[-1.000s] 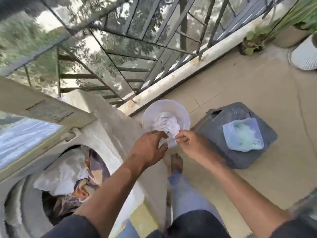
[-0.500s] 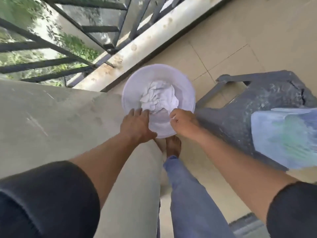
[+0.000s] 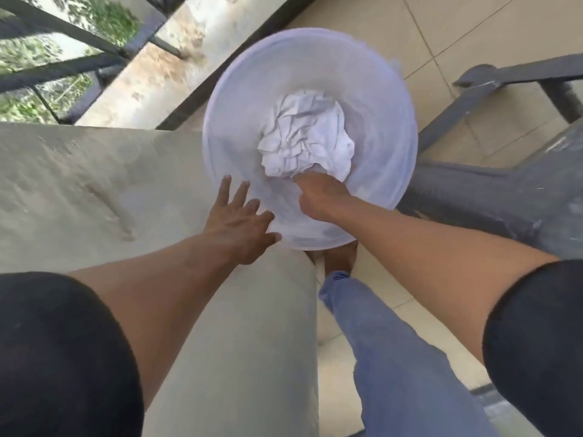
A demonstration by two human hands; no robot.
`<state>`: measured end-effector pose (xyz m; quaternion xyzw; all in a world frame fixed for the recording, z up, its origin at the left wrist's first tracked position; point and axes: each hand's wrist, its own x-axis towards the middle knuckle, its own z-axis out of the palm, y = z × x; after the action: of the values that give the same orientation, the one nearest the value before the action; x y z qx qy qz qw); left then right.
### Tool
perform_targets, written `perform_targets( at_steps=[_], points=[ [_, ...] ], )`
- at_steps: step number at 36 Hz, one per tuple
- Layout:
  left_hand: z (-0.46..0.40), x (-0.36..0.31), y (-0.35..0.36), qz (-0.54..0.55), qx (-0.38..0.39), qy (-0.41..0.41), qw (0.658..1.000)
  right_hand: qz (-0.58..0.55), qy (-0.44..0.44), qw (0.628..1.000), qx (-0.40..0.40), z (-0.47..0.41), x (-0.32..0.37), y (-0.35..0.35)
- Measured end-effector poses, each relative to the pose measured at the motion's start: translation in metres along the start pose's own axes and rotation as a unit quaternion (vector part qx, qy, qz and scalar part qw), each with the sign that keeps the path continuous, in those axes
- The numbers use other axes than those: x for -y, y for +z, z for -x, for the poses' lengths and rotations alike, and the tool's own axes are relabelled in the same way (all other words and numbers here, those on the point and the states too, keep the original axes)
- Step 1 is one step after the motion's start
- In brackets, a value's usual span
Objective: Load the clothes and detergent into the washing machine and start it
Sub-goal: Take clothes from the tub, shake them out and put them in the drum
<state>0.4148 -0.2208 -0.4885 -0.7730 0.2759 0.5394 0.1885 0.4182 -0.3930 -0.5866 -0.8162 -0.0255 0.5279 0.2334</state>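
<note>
Left hand (image 3: pixel 241 223): open, fingers spread, over the near rim of the tub, gripping nothing.
Right hand (image 3: pixel 318 197): reaching down into the tub, fingertips at the near edge of the cloth; grip hidden, cannot tell whether closed on it.
Cloth (image 3: pixel 307 138): white, crumpled, lying at the bottom of the tub.
Tub (image 3: pixel 388 99): round, pale, translucent, on the tiled floor between washer and chair.
Washer (image 3: pixel 94 190): beige top at left, touching the tub's rim in view.
Chair (image 3: pixel 492 190): grey, at right.

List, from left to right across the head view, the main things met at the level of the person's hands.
Washing machine top → left hand → right hand → white tub's right wall → grey plastic chair.
</note>
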Motion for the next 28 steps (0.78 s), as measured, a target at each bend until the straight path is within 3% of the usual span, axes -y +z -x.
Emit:
perform_targets(
  at_steps=[10, 16, 20, 24, 28],
  points=[
    [-0.015, 0.018, 0.012, -0.029, 0.004, 0.038, 0.999, 0.079, -0.005, 0.995, 0.064, -0.060, 0.026, 0.023],
    [-0.017, 0.015, 0.009, -0.024, 0.024, 0.027, 0.999, 0.026, 0.049, 0.993, 0.106, -0.077, 0.034, 0.023],
    [-0.017, 0.015, 0.007, -0.011, 0.029, 0.032, 0.999, -0.011, 0.076, 0.994, 0.078, -0.067, 0.032, 0.012],
    [-0.020, 0.018, 0.001, 0.029, 0.036, 0.042, 0.998, -0.031, 0.044, 0.998, 0.045, -0.036, 0.027, -0.004],
    [-0.019, 0.023, -0.010, 0.096, 0.019, 0.026, 0.995, -0.139, 0.015, 0.990, 0.011, 0.025, 0.019, -0.033]
  ],
)
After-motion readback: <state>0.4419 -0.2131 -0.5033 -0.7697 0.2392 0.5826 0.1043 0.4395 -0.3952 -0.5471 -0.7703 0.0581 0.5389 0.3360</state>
